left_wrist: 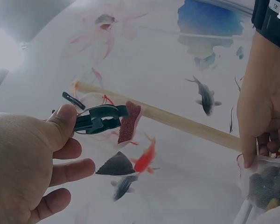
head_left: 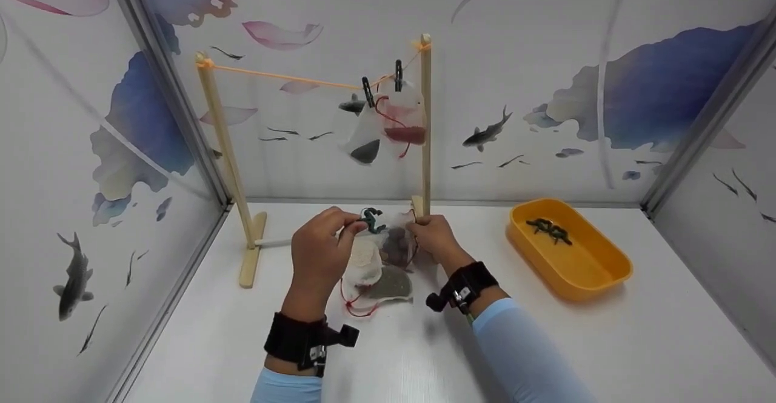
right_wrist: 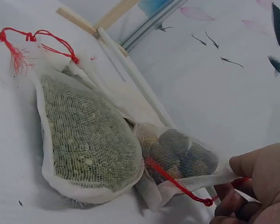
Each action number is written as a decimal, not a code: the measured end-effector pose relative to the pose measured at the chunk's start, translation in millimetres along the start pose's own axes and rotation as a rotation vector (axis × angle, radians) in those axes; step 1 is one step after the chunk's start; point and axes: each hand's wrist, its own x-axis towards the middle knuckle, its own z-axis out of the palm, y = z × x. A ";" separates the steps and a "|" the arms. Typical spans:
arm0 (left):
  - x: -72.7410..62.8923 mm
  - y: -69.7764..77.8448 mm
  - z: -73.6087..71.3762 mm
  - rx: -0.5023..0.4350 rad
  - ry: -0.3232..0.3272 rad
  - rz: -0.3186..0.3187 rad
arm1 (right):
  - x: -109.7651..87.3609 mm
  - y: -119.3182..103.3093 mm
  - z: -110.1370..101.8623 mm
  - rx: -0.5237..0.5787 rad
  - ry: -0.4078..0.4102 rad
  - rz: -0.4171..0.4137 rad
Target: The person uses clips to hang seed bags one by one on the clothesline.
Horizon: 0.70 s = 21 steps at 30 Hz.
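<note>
My left hand (head_left: 321, 245) pinches a dark green clothespin (left_wrist: 100, 119) between thumb and forefinger, its other fingers loosely bent. At its right, my right hand (head_left: 438, 239) pinches the top of a sheer mesh drawstring bag (right_wrist: 182, 154) with dark and brownish stone-like pieces inside. A mesh bag of greenish grains (right_wrist: 86, 140) and a pale-filled bag (head_left: 364, 262) lie beside it on the table. Above the hands, a bag with dark contents (head_left: 365, 150) and a bag with red contents (head_left: 405, 134) hang from clothespins on an orange cord (head_left: 279, 76).
Wooden posts hold up the cord, a left post (head_left: 227, 154) and a right post (head_left: 426, 148), with a white rod (head_left: 276, 242) low between them. A yellow tray (head_left: 570, 294) at right holds several green clothespins (head_left: 548, 231). Printed panels enclose the white table (head_left: 388, 360).
</note>
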 end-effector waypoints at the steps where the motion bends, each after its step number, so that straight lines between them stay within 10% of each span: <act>1: 0.0 0.4 -0.2 0.003 0.003 0.005 | -2.1 -0.8 -0.7 -0.028 0.016 -0.032; 13: 1.2 -1.3 -1.2 -0.012 0.053 0.001 | -43.7 -50.0 -3.3 -0.421 0.110 -0.373; 21: 1.8 -3.9 -3.4 -0.022 0.106 -0.031 | -58.5 -75.7 -11.1 -0.417 0.078 -0.590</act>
